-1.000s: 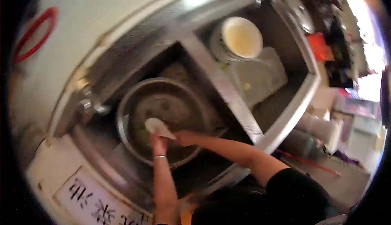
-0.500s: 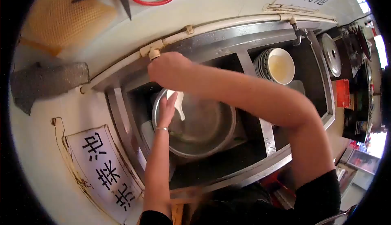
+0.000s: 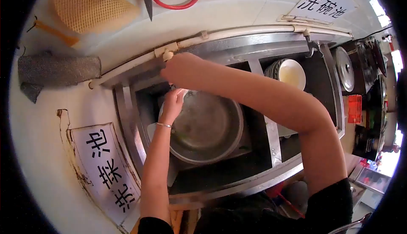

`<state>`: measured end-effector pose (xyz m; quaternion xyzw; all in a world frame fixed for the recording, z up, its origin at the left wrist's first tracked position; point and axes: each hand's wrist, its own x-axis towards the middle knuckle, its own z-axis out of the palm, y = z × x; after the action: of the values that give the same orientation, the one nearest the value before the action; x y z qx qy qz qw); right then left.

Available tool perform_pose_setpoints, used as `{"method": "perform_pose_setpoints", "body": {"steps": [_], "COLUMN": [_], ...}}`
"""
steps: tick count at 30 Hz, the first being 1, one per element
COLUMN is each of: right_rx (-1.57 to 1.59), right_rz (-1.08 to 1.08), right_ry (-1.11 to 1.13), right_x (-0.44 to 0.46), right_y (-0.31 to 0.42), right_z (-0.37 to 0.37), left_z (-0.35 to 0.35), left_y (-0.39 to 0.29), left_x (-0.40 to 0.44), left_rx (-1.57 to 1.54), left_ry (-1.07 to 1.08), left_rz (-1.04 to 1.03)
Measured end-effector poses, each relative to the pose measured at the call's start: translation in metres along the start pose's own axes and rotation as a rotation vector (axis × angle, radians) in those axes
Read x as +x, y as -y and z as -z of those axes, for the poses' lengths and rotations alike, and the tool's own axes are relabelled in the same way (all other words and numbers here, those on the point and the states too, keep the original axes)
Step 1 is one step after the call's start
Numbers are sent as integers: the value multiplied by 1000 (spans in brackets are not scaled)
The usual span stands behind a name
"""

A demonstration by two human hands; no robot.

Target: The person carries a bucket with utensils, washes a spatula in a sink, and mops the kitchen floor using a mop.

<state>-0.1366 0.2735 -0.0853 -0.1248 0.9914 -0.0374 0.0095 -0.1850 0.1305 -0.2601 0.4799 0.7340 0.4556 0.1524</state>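
Steel sink [image 3: 275,149] surrounded the basin [image 3: 232,140]; the left hand [image 3: 172,103] pinched a white utensil [image 3: 184,92], its long axis hidden, beside the right hand [image 3: 182,69], whose grip by the tap [image 3: 168,56] I couldn't tell.

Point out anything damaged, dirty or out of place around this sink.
Brown residue mars the pale wall around the lower-left sign, perhaps old adhesive or grime. Nothing looks clearly spilled.
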Motion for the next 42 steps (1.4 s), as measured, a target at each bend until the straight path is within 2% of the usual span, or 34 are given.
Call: {"method": "perform_pose_setpoints", "body": {"steps": [4, 6, 7, 9, 11, 12, 14, 16, 18, 20, 22, 23, 24, 25, 26, 27, 28, 29, 30, 31, 33, 35, 36, 38, 42], "right_rx": [12, 14, 40, 63, 97, 91, 146, 250, 147, 377, 775, 776, 686, 572, 573, 622, 536, 409, 563, 713, 830, 786, 764, 675, 398], "right_rz": [-22, -30, -76, -125, -299, -318, -588, -700, -742, -788, -869, -789, -728, -599, -438, -612, -480, -608, -653, -689, -584, -785, -801, -831, -953], "right_ry": [32, 18, -8, -31, 13, 13, -78, -188, -239, -202, -429, -350, -163, -201, -195, 28, -50, -17, -59, -109, -366, -360, -373, -854, -770], "right_x": [-2, -1, 1, 3, 3, 4, 3, 12, 16, 8, -30, -51, -82, -116, -145, -171, -200, -219, -225, -235, -254, -287, -312, -341, -427], "right_y": [4, 4, 4, 9, 19, 26, 42, 49, 53, 48, 56, 62, 73, 93, 109, 135, 156, 181, 192, 195, 196, 196, 202, 193, 174], "right_z": [2, -6, -12, -12, -9, -8, -7, -25, -33, -26, -13, -30, -40, -57, -97, -98, -133, -130, -136, -140, -132, -55, -26, -1, -28], "left_z": [7, 2, 1, -1, -5, -4, 3, -6, -7, -6, -1, 5, 13, 23, 29, 30, 28, 41, 62, 55, 35, 10, -5, -35, -107], "left_y": [0, 11, 9, -13, -2, -16, -65, -66, -68, -82, -105, -115, -126, -147, -161, -169, -151, -235, -316, -312, -313, -326, -343, -358, -404], "left_x": [0, 2, 1, -2, -13, -15, -27, -50, -74, -95, -108, -119, -131, -141, -146, -153, -160, -150, -147, -148, -148, -150, -154, -151, -156], "left_rx": [34, 95, 93, -118, -142, -163, -35, -83, 122, 131, 36, 14, -8, 66, 109, -92, -257, -86, 116, 129, 110, 112, 102, 94, 82], "left_ry": [-17, 91, 88, -29, -66, -99, -122, -89, 93, 47, -43, -38, -22, 52, 38, 35, 44, 160, 268, 294, 370, 445, 472, 541, 672], "left_rz": [95, 270, 266, 252, 258, 267, 249, 208, 250, 17, -138, -63, 10, 17, -65, 17, 103, 326, 542, 443, 303, 206, 169, 100, -18]}}
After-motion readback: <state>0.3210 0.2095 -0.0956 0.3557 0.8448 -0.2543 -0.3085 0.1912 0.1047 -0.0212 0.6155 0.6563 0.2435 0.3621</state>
